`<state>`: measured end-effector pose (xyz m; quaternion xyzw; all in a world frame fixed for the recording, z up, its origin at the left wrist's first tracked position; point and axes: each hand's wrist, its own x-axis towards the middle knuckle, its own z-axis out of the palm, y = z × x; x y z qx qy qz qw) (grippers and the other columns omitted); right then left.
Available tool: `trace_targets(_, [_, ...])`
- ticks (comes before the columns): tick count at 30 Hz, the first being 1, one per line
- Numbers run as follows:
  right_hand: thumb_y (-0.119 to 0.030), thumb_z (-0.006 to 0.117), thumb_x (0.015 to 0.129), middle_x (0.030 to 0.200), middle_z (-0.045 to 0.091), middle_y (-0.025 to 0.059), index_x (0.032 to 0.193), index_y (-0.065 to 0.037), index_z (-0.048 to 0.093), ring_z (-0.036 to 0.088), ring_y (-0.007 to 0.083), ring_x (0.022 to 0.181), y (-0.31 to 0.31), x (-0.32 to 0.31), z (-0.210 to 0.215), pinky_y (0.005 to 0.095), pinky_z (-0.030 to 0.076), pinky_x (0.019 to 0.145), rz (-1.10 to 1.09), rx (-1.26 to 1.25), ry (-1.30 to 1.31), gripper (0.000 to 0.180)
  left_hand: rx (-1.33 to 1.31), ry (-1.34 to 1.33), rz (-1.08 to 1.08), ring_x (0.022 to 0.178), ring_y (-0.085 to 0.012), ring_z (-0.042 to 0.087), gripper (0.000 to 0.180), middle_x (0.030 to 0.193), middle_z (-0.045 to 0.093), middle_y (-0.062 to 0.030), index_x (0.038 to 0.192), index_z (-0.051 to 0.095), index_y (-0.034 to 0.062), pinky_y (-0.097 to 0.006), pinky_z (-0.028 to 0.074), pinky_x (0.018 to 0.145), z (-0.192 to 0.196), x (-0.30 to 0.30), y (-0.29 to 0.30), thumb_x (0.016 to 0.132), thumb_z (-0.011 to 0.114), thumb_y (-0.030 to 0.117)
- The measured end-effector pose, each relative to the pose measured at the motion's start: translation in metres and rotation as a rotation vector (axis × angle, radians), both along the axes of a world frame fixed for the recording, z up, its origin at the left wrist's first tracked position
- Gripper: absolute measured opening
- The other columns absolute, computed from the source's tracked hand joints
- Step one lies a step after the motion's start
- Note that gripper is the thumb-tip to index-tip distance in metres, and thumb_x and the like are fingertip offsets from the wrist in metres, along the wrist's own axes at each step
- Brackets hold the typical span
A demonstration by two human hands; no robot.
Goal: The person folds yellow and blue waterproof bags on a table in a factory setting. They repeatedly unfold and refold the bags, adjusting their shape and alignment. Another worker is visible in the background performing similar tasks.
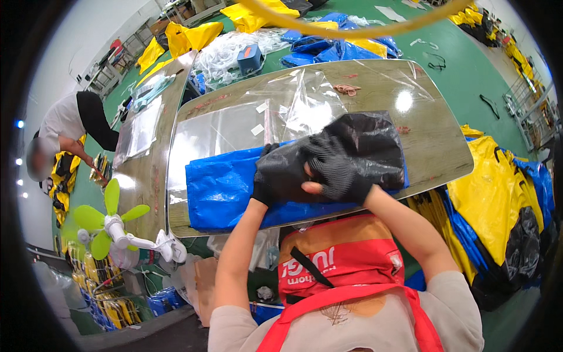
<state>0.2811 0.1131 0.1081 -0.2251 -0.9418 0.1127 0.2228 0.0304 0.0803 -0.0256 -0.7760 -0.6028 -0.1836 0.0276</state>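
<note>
A folded blue tarp-like sheet lies along the near side of the table, with a black sheet folded over its right part. My right hand, in a grey striped glove with bare thumb and fingertip showing, rests on the black sheet, fingers stretched out. My left hand, in a dark glove, is at the left edge of the black sheet, over the blue one. Its fingers blend into the black material and are mostly hidden. Clear plastic bags lie just beyond the blue sheet.
The glossy wooden tabletop adjoins a second table on the left. A green-bladed fan is clamped near the front left. Yellow and blue sheets are piled at right. Beyond the table lie white plastic wrap and a blue box. Another person bends at left.
</note>
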Motion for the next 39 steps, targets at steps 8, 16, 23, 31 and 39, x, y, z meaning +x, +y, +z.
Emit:
trace_targets(8, [-0.046, 0.040, 0.091, 0.127, 0.053, 0.0201, 0.132, -0.017, 0.050, 0.042, 0.0380, 0.123, -0.004, -0.071, -0.061, 0.0631, 0.018, 0.103, -0.189, -0.148, -0.223, 0.052, -0.204, -0.505, 1.181, 0.122, -0.0390, 0.046, 0.096, 0.133, 0.045, -0.0248, 0.139, 0.033, -0.0026, -0.044, 0.038, 0.101, 0.027, -0.172, -0.138, 0.077, 0.058, 0.067])
trace_targets(16, [-0.030, 0.047, 0.089, 0.124, 0.050, 0.0258, 0.126, -0.001, 0.051, 0.043, 0.0425, 0.120, -0.023, -0.103, -0.092, 0.0571, 0.015, 0.110, -0.187, 0.020, 0.058, 0.047, -0.620, -1.582, 0.491, 0.100, -0.0260, 0.063, 0.063, 0.117, 0.060, -0.0154, 0.130, 0.047, 0.0018, -0.040, 0.052, 0.087, 0.154, -0.168, -0.148, 0.080, 0.068, 0.035])
trace_targets(23, [-0.029, 0.045, 0.091, 0.126, 0.049, 0.0227, 0.127, -0.004, 0.050, 0.043, 0.0404, 0.121, -0.013, -0.064, -0.102, 0.0532, 0.017, 0.112, -0.236, 0.042, 0.034, 0.044, -0.379, -1.385, 0.107, 0.086, -0.0154, 0.055, 0.055, 0.101, 0.058, -0.0073, 0.120, 0.048, 0.0002, -0.029, 0.047, 0.074, 0.215, 0.139, 0.000, 0.074, 0.075, 0.012])
trace_targets(31, [-0.026, 0.046, 0.090, 0.130, 0.048, 0.0234, 0.128, -0.005, 0.050, 0.041, 0.0407, 0.124, -0.028, -0.013, -0.136, 0.0490, 0.021, 0.112, -0.248, -0.039, 0.139, 0.043, -0.145, -0.604, 0.001, 0.109, -0.0455, 0.053, 0.065, 0.126, 0.049, -0.0326, 0.141, 0.026, -0.0053, -0.044, 0.042, 0.093, 0.034, 0.264, 0.111, 0.093, 0.046, 0.034])
trace_targets(39, [-0.026, 0.048, 0.089, 0.132, 0.048, 0.0233, 0.129, -0.006, 0.050, 0.041, 0.0397, 0.126, -0.072, 0.064, -0.033, 0.0460, 0.030, 0.108, 0.030, -0.552, -0.189, 0.044, -0.204, -0.683, -0.140, 0.106, -0.0453, 0.055, 0.067, 0.118, 0.054, -0.0330, 0.144, 0.012, -0.0063, -0.042, 0.045, 0.089, 0.028, 0.229, 0.113, 0.095, 0.045, 0.026])
